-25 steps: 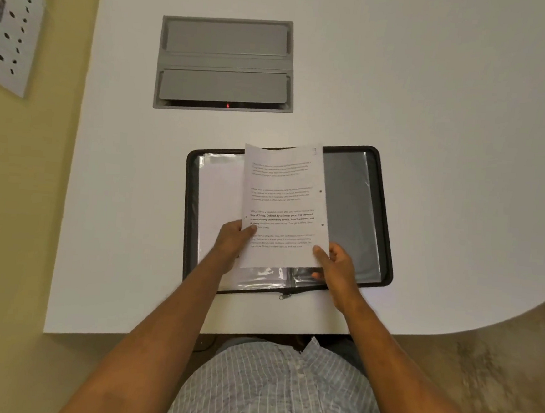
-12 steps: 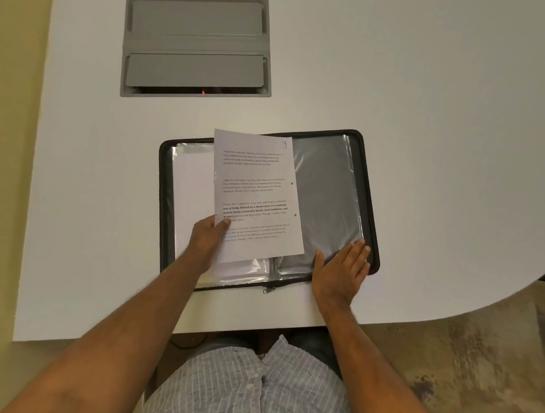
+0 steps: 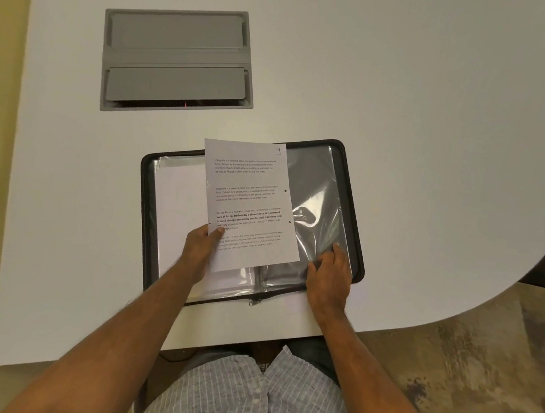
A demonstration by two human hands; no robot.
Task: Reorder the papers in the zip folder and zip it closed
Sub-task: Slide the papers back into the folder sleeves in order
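A black zip folder (image 3: 352, 186) lies open on the white table. Its left side holds white papers (image 3: 176, 211) in clear sleeves. My left hand (image 3: 201, 246) pinches the lower left edge of a printed sheet (image 3: 248, 201), held above the folder's middle. My right hand (image 3: 329, 276) grips the lower edge of a clear plastic sleeve (image 3: 316, 216) on the right side, which bulges up. The zipper pull (image 3: 255, 301) lies at the folder's near edge.
A grey cable hatch (image 3: 176, 60) is set into the white table (image 3: 433, 137) beyond the folder. The table's rounded edge runs at the right, with patterned floor (image 3: 480, 369) below. A yellow wall is at the left.
My right hand let go of the sheet, pressed flat on the right sleeve, and now curls round the sleeve's edge and lifts it. My left hand keeps holding the sheet.
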